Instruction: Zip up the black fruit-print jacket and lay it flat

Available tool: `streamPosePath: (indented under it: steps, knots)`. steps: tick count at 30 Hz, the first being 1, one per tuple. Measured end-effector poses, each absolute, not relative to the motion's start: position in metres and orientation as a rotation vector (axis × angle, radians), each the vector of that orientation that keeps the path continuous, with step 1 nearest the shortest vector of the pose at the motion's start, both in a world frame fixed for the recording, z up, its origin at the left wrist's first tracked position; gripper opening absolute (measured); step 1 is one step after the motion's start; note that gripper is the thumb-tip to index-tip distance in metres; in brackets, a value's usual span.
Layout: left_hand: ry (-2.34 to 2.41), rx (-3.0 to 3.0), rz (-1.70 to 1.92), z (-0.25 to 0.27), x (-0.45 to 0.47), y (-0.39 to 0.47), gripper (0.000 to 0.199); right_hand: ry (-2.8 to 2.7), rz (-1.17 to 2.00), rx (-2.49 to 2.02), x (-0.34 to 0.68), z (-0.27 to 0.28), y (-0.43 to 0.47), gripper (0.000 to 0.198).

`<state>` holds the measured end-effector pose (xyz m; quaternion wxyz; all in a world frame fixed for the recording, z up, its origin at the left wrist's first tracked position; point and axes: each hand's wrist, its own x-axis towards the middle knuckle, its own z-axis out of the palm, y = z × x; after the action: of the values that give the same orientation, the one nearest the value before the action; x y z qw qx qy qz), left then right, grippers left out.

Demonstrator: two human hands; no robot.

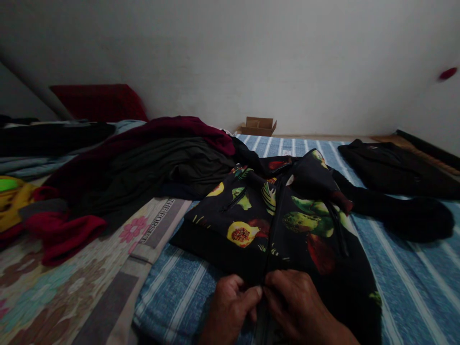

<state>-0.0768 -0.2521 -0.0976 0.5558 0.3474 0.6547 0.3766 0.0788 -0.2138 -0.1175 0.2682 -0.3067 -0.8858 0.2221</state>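
Observation:
A black zip-up jacket [240,235] with a fruit print lies front up on the blue striped cloth, its plain black hem toward me. My left hand [233,304] pinches the hem at the lower end of the front zip. Right beside it, my right hand [302,302] is closed on the other side of the same spot, fingertips almost touching the left thumb. The zip's end and any slider there are hidden by my fingers. Above the hands, the two front halves meet along the centre line. One black sleeve [413,215] stretches out to the right.
Dark green [143,172] and maroon [179,125] clothes are heaped at the left, with a red garment [72,235] and a yellow one [14,206] nearby. A folded black garment [398,167] lies at the right. An open cardboard box [258,127] stands by the wall.

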Motion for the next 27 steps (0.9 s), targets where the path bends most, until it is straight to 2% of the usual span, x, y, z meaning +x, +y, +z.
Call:
streamPosePath:
  steps: [4,11,15,22,27]
  knots:
    - [1.559,0.772,0.967,-0.102,-0.069,-0.253,0.026,-2.323,0.518,-0.843,0.078,-0.117,-0.214,0.011]
    - [1.563,0.686,1.019,-0.101,-0.059,-0.257,0.025,-2.264,0.144,-0.847,0.07,-0.111,-0.213,0.015]
    - [1.582,0.693,1.04,-0.106,-0.06,-0.259,0.027,-2.267,0.2,-0.907,0.067,-0.11,-0.213,0.013]
    - [1.603,0.805,1.038,-0.11,-0.062,-0.258,0.027,-2.375,0.5,-0.982,0.072,-0.103,-0.21,0.01]
    - [1.625,0.811,1.017,-0.101,-0.059,-0.255,0.031,-2.427,0.43,-0.948,0.072,-0.096,-0.207,0.013]
